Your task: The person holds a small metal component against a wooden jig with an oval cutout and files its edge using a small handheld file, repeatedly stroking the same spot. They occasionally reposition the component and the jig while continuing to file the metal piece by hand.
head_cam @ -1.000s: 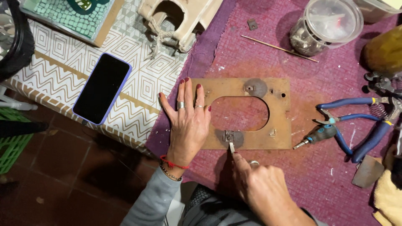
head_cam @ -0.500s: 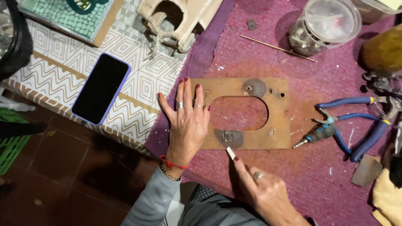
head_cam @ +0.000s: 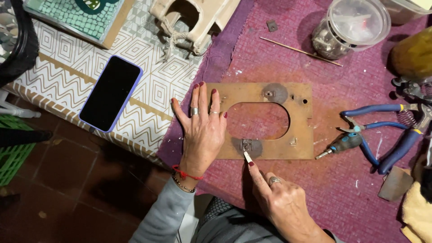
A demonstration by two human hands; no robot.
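Brown plate [head_cam: 301, 135] with oval cutout lies flat on purple cloth [head_cam: 360, 189]. My left hand [head_cam: 204, 128], fingers spread, presses its left edge. My right hand [head_cam: 279, 202] pinches a small white sliver [head_cam: 247, 156] against the metal clip [head_cam: 246, 145].

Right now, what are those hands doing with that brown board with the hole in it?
A person's left hand lies flat on the left end of a thin brown board with an oval hole, holding it down on a purple cloth. The right hand holds a small pale stick with its tip at a little metal clip on the board's near edge. Blue-handled pliers and a phone lie nearby, untouched.
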